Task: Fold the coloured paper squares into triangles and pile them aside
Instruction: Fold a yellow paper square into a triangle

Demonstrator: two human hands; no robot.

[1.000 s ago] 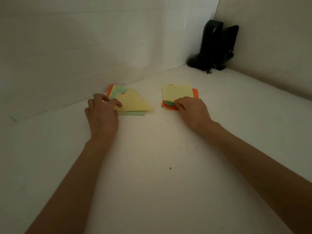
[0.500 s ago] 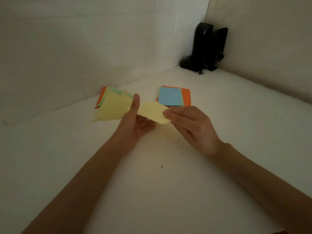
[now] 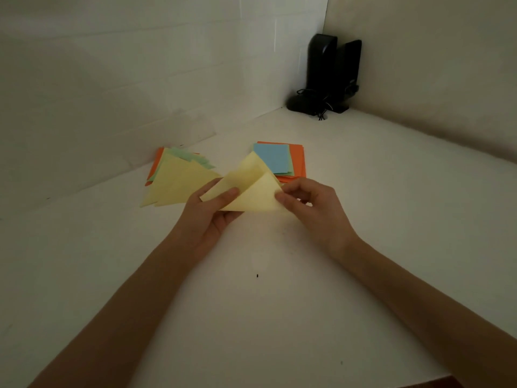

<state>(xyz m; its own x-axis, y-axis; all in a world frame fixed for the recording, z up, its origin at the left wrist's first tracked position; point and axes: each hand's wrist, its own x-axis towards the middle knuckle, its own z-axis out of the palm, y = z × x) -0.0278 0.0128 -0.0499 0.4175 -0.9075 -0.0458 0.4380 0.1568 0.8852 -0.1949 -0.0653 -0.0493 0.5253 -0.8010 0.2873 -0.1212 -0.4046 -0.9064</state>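
Starting at the left: my pile of folded triangles [image 3: 179, 183] sits close to the back-left edge of the surface [image 3: 251, 317], right by the wall [image 3: 112, 93]. The top one is pale yellow, and bits of green and orange poke out from under it on the far side, so it's a pretty messy pile.

Just right of it is my left grip [image 3: 208, 217]. The thumb is pressed on the left part of the yellow sheet [image 3: 253, 191] with the fingers underneath, so it's got hold of that side. The sheet looks lifted off the surface between both grips. It's partway folded, with one flap bent over toward me and the other half sticking up behind it. That half's far corner overlaps my view of the stack.

My right grip [image 3: 316, 205] pinches the sheet's right corner between the thumb and curled fingers. Behind the sheet, toward the back edge, lies the stack of squares [image 3: 282, 161]. It's flat, with a light blue one on top, a green edge peeking out below it and orange showing on the right side. The two piles are apart, not touching.

Way off in the far right corner of the surface stands a pair of black speakers [image 3: 333, 74] with a tangle of cable at the base. There's also a tiny dark speck [image 3: 257, 275] on the surface nearer me, between my forearms.
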